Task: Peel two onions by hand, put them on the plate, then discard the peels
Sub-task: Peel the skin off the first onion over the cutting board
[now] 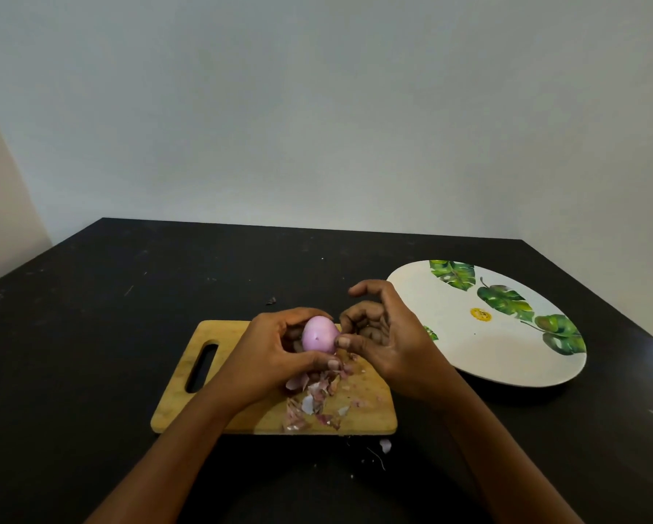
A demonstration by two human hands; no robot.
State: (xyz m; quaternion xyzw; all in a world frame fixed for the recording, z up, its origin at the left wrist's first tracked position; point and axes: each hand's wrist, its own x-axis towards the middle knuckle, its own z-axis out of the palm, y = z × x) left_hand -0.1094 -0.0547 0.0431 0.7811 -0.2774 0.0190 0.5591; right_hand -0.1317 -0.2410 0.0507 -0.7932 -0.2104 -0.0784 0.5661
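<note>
A smooth pink peeled onion [319, 334] is held above the wooden cutting board [189, 395]. My left hand [276, 353] grips it from the left, fingers and thumb curled round it. My right hand [385, 334] is at the onion's right side, its thumb tip touching the onion and its fingers curled behind; the index finger arches above. A heap of pink and white peels [317, 395] lies on the board under the hands. The white plate [480, 357] with green leaf prints lies to the right with nothing on it. No second onion shows.
Everything rests on a black table [90, 315]. A few peel scraps [384, 446] lie on the table just in front of the board, and a small dark bit [271, 300] lies behind it. A pale wall rises behind the table.
</note>
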